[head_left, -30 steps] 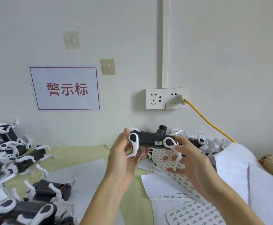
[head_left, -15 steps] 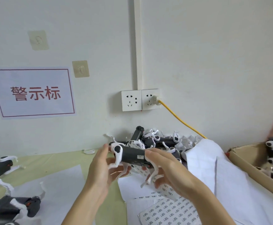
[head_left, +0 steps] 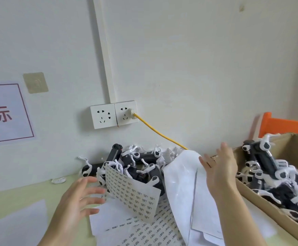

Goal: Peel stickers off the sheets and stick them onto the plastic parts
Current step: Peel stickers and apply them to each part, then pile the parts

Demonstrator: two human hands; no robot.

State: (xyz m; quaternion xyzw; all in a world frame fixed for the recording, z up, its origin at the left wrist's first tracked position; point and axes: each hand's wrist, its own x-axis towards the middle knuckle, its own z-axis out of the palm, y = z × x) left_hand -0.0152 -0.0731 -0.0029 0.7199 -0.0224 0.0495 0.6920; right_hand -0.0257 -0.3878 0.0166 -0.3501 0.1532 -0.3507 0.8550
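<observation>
Head view: left hand (head_left: pixel 77 197) and right hand (head_left: pixel 219 171) both raised with fingers spread, holding nothing. Sticker sheet (head_left: pixel 132 190) leans on the pile of plastic parts (head_left: pixel 141 164) by the wall — more parts lie in the cardboard box (head_left: pixel 261 197) at right.

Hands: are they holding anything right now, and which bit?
Nothing is held. The left hand and right hand are both open with fingers spread, above the sticker sheets.
</observation>
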